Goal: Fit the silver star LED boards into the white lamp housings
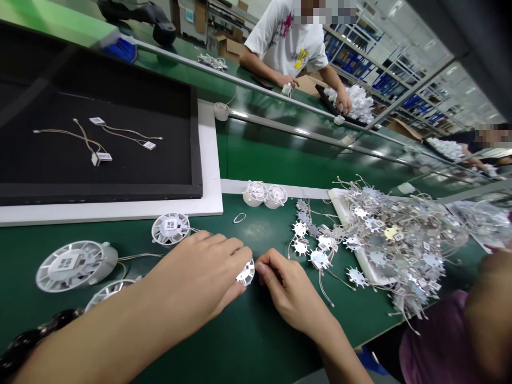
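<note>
Fingers of my left hand (212, 266) wrap a small round white housing (245, 273) with a shiny metal piece inside; much of it is hidden under the hand. Just right of it, my right hand (286, 290) is closed in a pinch at the housing's edge, and what the fingertips hold, if anything, is hidden. Left of my hands sit a round white spoked housing with a label (171, 228) and a larger labelled one (71, 264). A third housing (110, 290) is partly covered by my left forearm. Two small white housings (264, 194) stand beyond my hands.
Star-shaped metal plates with wires (400, 240) lie heaped at right, some loose nearby (319, 260). A black tray (152, 165) holds wired labelled parts (102, 157). A small white loop (239, 218) lies on the green table. Another person (294, 48) works across the bench; someone's purple sleeve (436, 341) is close at right.
</note>
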The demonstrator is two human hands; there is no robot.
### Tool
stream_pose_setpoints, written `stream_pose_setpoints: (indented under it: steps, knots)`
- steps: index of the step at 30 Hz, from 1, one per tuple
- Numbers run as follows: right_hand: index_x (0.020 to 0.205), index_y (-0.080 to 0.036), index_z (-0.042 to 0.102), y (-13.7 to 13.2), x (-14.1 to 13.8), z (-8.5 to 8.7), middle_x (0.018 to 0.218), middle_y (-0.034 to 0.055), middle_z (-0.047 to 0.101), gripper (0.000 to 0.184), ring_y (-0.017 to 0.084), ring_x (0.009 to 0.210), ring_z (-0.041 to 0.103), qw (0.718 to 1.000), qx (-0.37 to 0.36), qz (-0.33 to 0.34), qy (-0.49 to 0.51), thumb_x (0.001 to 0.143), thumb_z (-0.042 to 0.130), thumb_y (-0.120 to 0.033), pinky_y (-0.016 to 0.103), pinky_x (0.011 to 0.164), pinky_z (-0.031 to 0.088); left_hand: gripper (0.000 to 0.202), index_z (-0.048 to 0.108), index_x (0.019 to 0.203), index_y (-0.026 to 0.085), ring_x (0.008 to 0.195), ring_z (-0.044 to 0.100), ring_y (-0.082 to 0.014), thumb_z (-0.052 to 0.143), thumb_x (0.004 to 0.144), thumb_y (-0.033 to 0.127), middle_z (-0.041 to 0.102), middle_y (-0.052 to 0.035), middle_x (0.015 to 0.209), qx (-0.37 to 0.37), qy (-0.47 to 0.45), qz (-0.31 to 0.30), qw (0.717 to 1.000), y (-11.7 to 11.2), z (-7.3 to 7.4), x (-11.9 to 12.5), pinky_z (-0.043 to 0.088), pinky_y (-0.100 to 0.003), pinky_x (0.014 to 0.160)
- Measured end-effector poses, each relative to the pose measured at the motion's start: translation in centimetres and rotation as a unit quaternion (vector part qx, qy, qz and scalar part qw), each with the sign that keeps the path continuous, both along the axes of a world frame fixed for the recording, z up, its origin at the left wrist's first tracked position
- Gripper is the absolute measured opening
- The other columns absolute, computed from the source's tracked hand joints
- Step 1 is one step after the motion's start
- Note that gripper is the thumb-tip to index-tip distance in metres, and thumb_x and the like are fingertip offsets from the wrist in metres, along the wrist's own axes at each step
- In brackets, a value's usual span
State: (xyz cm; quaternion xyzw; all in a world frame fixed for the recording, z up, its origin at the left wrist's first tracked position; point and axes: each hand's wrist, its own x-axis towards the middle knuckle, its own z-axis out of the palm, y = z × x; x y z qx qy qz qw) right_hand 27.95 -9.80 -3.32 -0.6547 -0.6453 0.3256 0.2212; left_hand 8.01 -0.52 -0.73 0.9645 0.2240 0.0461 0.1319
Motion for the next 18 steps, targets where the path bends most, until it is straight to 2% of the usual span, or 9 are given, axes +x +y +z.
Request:
stream_pose_setpoints:
  steps: [3, 5, 7, 9, 12, 15, 18]
  knots:
    - [0.086, -0.023, 0.053, -0.2, 0.0, 0.0, 0.069, -0.0033, 0.059, 0.023, 0.014, 0.058, 0.053, 1.0, 0.017, 0.011, -0.002, 0.107, 0.043, -0.029, 0.025, 0.056, 0.037, 0.039, 0.07, 0.124, 0.015, 0.101, 0.076, -0.0361, 0.077, 0.088, 0.026, 0.075, -0.0144, 0.127, 0.009, 0.034, -0.028, 0.999, -0.3, 0.4, 0.2, 0.062, -0.046, 0.073]
    - [0.087, -0.023, 0.055, -0.3, 0.1, -0.1, 0.069, -0.0035, 0.06, 0.022, 0.013, 0.057, 0.054, 0.999, 0.042, 0.024, -0.015, 0.107, 0.044, -0.026, 0.024, 0.055, 0.038, 0.043, 0.067, 0.132, 0.014, 0.105, 0.077, -0.0342, 0.074, 0.09, 0.023, 0.073, -0.0145, 0.132, 0.006, 0.066, -0.039, 0.997, -0.4, 0.7, 0.3, 0.064, -0.045, 0.078]
    - [0.091, -0.021, 0.059, -0.5, 0.2, -0.3, 0.072, -0.002, 0.064, 0.022, 0.013, 0.06, 0.057, 0.992, 0.102, 0.053, -0.048, 0.107, 0.045, -0.022, 0.025, 0.057, 0.04, 0.045, 0.066, 0.135, 0.014, 0.108, 0.076, -0.0315, 0.073, 0.092, 0.019, 0.072, -0.0131, 0.135, 0.005, 0.093, -0.047, 0.995, -0.3, 0.9, 0.5, 0.064, -0.042, 0.083]
    - [0.097, -0.018, 0.065, -0.6, 0.4, -0.6, 0.073, -0.0001, 0.065, 0.024, 0.014, 0.061, 0.057, 0.971, 0.193, 0.096, -0.106, 0.109, 0.044, -0.02, 0.026, 0.057, 0.04, 0.047, 0.065, 0.137, 0.013, 0.113, 0.075, -0.0301, 0.074, 0.09, 0.016, 0.071, -0.0119, 0.138, 0.007, 0.106, -0.054, 0.993, -0.2, 0.9, 0.6, 0.063, -0.04, 0.088]
    - [0.101, -0.014, 0.071, -0.7, 0.6, -1.0, 0.066, 0.0002, 0.061, 0.028, 0.015, 0.058, 0.05, 0.916, 0.31, 0.14, -0.214, 0.11, 0.045, -0.019, 0.029, 0.055, 0.036, 0.046, 0.067, 0.135, 0.013, 0.117, 0.074, -0.0291, 0.076, 0.09, 0.018, 0.071, -0.0102, 0.138, 0.017, 0.1, -0.062, 0.993, -0.1, 0.5, 0.4, 0.063, -0.039, 0.091]
    - [0.101, -0.012, 0.073, -0.7, 0.5, -1.2, 0.063, -0.0006, 0.057, 0.025, 0.016, 0.056, 0.044, 0.882, 0.352, 0.143, -0.278, 0.108, 0.049, -0.014, 0.031, 0.054, 0.033, 0.043, 0.069, 0.131, 0.012, 0.114, 0.075, -0.0298, 0.075, 0.09, 0.023, 0.073, -0.0101, 0.135, 0.065, 0.049, -0.067, 0.994, -0.1, -0.7, -0.2, 0.064, -0.04, 0.086]
    - [0.097, -0.012, 0.074, -0.7, 0.1, -1.3, 0.061, -0.0005, 0.055, 0.024, 0.016, 0.056, 0.042, 0.876, 0.361, 0.136, -0.289, 0.105, 0.052, -0.01, 0.032, 0.055, 0.031, 0.05, 0.069, 0.133, 0.011, 0.118, 0.073, -0.0315, 0.078, 0.085, 0.024, 0.07, -0.0115, 0.137, 0.135, -0.036, -0.077, 0.987, -0.3, -2.2, -0.7, 0.062, -0.044, 0.092]
